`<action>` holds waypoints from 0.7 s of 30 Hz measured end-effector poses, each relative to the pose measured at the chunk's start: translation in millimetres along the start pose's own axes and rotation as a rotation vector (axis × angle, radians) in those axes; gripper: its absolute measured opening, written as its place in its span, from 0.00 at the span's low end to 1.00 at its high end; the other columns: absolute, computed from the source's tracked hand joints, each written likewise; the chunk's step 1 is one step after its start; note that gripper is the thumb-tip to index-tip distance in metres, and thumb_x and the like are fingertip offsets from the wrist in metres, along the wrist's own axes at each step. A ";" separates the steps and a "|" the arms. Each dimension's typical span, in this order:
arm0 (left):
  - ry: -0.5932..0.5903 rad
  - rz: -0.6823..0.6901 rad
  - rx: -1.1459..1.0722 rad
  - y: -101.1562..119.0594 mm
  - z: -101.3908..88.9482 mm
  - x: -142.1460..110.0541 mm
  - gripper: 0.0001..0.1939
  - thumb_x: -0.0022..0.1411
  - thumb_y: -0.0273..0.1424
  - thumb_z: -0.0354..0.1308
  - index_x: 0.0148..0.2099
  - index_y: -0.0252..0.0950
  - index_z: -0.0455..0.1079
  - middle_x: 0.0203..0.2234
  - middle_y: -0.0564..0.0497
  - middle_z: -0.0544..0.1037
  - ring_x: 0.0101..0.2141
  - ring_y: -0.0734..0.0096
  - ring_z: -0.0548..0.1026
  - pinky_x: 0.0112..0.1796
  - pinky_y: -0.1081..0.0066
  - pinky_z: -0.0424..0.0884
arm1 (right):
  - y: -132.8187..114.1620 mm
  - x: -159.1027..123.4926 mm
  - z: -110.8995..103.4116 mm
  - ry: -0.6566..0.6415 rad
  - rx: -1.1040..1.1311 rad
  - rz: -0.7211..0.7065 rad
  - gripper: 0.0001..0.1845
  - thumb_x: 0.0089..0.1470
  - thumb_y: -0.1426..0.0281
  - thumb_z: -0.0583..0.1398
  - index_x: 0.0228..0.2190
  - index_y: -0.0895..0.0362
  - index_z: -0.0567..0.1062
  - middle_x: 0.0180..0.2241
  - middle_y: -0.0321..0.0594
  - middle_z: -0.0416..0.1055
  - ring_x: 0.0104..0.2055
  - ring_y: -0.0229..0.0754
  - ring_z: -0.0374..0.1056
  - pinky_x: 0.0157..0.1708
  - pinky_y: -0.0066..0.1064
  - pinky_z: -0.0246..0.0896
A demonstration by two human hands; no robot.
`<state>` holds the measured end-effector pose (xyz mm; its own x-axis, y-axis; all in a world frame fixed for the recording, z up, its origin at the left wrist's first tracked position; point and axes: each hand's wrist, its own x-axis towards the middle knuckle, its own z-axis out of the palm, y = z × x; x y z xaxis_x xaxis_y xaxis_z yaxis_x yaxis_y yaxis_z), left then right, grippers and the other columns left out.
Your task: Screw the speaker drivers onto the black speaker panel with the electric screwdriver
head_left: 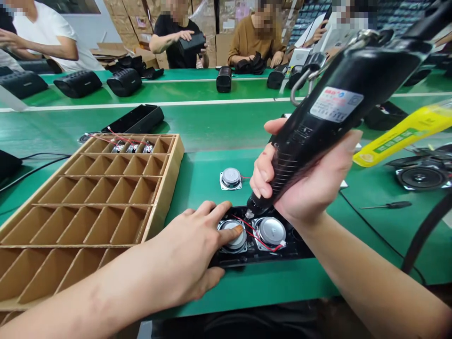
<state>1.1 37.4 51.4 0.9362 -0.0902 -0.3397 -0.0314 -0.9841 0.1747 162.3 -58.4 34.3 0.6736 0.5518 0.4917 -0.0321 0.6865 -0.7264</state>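
Observation:
My right hand [303, 179] grips a black electric screwdriver [339, 94], tilted, with its tip down on a black speaker panel [261, 252] between two round silver speaker drivers. My left hand [190, 254] lies flat on the panel's left end, its forefinger pressing the left driver [235, 238]. The right driver [271, 231] sits beside it, and thin red wires run across the two. A loose silver driver [231, 178] lies on the green table just behind the panel.
A cardboard divider tray [88, 207] stands at the left, with a few drivers in its far row. A black housing [136, 118] lies behind it. At right are a yellow tool [402, 134], a larger speaker [420, 176] and a small screwdriver [388, 205]. Several people work across the table.

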 end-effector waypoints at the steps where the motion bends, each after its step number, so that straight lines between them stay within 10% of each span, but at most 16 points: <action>1: 0.003 0.005 0.003 -0.4 0.6 0.0 0.36 0.61 0.35 0.65 0.71 0.44 0.66 0.72 0.33 0.59 0.63 0.30 0.68 0.53 0.39 0.76 | 0.5 -0.3 0.7 -0.003 -0.007 0.002 0.38 0.62 0.34 0.52 0.41 0.56 0.77 0.17 0.30 0.65 0.11 0.35 0.55 0.08 0.26 0.50; 21: 0.000 0.011 0.044 0.3 1.6 0.0 0.36 0.61 0.36 0.66 0.71 0.45 0.66 0.70 0.35 0.61 0.61 0.35 0.70 0.52 0.41 0.76 | 11.4 0.3 -15.8 -0.263 0.022 0.086 0.35 0.60 0.35 0.55 0.45 0.52 0.77 0.21 0.31 0.70 0.14 0.37 0.60 0.11 0.29 0.58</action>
<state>0.5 36.8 50.0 0.9356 -0.1008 -0.3384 -0.0567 -0.9888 0.1378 173.8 -57.9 18.5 0.4527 0.7107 0.5385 -0.0991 0.6403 -0.7617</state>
